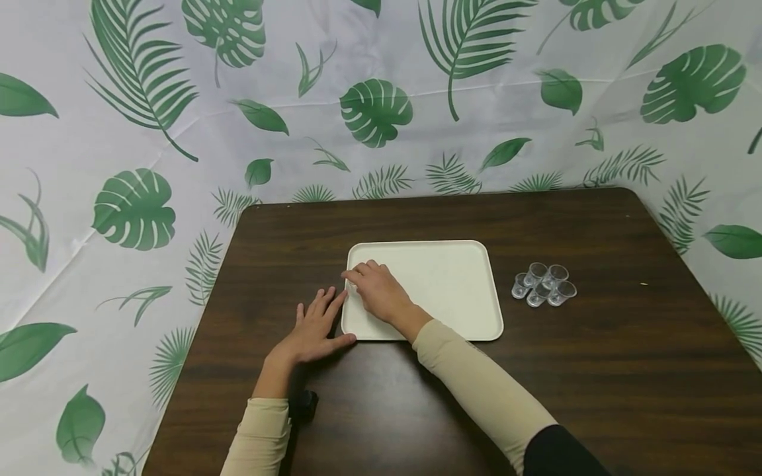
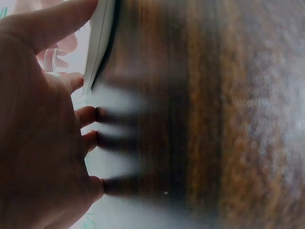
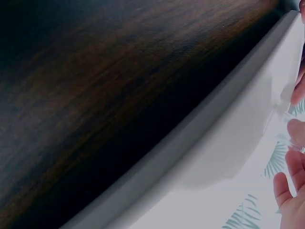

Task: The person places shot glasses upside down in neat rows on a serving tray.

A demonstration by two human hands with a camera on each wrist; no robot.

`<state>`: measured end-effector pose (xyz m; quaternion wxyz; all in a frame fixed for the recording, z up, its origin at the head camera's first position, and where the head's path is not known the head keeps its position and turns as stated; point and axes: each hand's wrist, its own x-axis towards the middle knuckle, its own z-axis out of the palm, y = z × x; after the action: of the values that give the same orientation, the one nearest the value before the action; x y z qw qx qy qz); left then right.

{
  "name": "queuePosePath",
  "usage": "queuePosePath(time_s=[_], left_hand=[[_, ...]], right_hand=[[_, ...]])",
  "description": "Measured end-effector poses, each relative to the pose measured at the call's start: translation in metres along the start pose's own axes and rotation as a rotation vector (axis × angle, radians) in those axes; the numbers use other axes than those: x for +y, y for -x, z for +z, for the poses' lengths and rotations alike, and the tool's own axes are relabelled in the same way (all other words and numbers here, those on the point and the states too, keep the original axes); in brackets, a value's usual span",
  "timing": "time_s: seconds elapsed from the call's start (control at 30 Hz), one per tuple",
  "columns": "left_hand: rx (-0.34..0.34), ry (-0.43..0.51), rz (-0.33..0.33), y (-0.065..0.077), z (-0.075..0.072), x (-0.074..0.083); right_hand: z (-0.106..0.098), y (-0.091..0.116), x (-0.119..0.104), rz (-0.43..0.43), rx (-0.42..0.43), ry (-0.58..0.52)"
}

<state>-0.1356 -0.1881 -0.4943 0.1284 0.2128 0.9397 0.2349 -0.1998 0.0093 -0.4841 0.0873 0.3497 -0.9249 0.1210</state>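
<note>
A cream rectangular tray [image 1: 446, 284] lies flat on the dark wooden table. My left hand [image 1: 312, 334] is spread beside its left end, thumb at the near corner and forefinger at the left rim; the other fingertips rest on the table. Over the tray's left side, my right hand [image 1: 378, 289] pinches a small clear cup [image 2: 49, 60], mostly hidden by fingers and glimpsed in the left wrist view. The right wrist view shows the right fingers [image 3: 282, 188] at its edge. To the right of the tray stands a cluster of several small clear cups [image 1: 543, 285].
The brown wood-grain table [image 1: 643, 357] extends on all sides of the tray. Behind and left of it hangs a white cloth with green leaf prints [image 1: 375, 112]. A small black object [image 1: 306, 406] sits by the left wrist.
</note>
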Motion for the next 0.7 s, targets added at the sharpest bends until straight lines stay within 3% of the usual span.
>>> queuePosePath(time_s=[0.4, 0.53, 0.7], left_hand=[[-0.009, 0.007, -0.009, 0.002, 0.001, -0.001], [-0.017, 0.003, -0.019, 0.002, 0.001, -0.002], [-0.009, 0.0, -0.018, -0.001, 0.0, -0.003]], right_hand=[[-0.009, 0.009, -0.004, 0.103, -0.115, -0.148], [-0.02, 0.02, -0.002, 0.133, -0.066, -0.238], [-0.042, 0.042, 0.006, 0.162, 0.08, -0.34]])
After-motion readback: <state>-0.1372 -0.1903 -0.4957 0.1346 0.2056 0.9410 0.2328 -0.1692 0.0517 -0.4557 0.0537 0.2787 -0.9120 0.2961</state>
